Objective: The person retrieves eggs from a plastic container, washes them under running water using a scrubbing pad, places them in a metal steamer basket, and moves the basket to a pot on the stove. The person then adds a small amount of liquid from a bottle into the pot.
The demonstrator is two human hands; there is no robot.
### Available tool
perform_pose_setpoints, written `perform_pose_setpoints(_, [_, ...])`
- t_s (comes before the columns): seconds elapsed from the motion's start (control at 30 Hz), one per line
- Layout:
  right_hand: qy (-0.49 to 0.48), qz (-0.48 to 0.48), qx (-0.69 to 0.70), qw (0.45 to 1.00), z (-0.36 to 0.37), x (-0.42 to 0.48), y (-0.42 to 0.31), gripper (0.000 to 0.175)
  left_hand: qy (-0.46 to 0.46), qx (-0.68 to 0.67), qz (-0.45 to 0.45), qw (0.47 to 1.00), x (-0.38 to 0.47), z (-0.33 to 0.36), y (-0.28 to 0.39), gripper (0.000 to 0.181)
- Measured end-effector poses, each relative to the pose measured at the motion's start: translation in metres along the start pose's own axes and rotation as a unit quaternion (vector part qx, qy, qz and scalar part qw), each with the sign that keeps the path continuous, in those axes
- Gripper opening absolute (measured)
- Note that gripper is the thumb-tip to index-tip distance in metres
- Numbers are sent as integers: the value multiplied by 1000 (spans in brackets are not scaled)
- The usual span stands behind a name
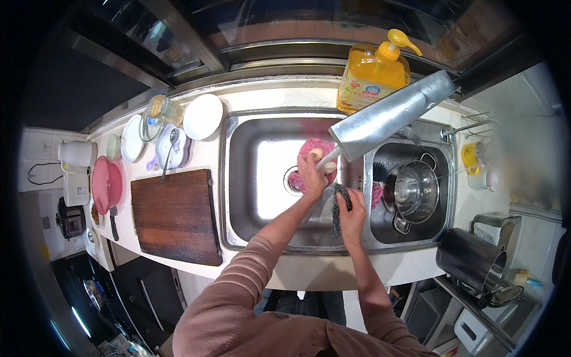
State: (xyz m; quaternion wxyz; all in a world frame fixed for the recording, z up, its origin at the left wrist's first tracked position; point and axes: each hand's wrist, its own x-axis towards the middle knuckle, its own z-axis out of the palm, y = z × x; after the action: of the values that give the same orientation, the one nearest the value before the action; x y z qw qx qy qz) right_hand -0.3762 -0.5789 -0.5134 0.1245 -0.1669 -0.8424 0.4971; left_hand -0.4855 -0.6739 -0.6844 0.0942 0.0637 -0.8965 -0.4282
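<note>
My left hand [311,174] is in the large sink basin [245,178], its fingers curled on a pale, egg-like rounded item [316,154]. A second pale rounded item [329,168] shows beside the fingers. Crumpled pink material [317,144], cloth or thin plastic, spreads around and under them, near the drain [292,180]. Water [330,157] pours onto this spot from a broad silver tube-like spout [392,116]. In my right hand [353,212], a dark grey scrubber [337,214], seemingly steel wool, hangs down over the basin's right side.
A glass-lidded pot [415,192] and a dark brush [380,171] occupy the small basin. Behind the spout stands a yellow soap pump bottle [374,80]. On the left lie a wooden cutting board [176,218], a knife [114,225], a white plate [203,117] and a pink basin [107,185].
</note>
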Motion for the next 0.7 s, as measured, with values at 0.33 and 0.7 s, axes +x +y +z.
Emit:
perform_pose_setpoints(0.33, [17, -38, 9, 999, 0, 17, 3, 23, -125, -33, -14, 992, 40, 3, -49, 34])
perform_pose_setpoints(0.7, [-8, -98, 16, 995, 77, 65, -24, 20, -210, -613, -339, 682, 8, -105, 83, 33])
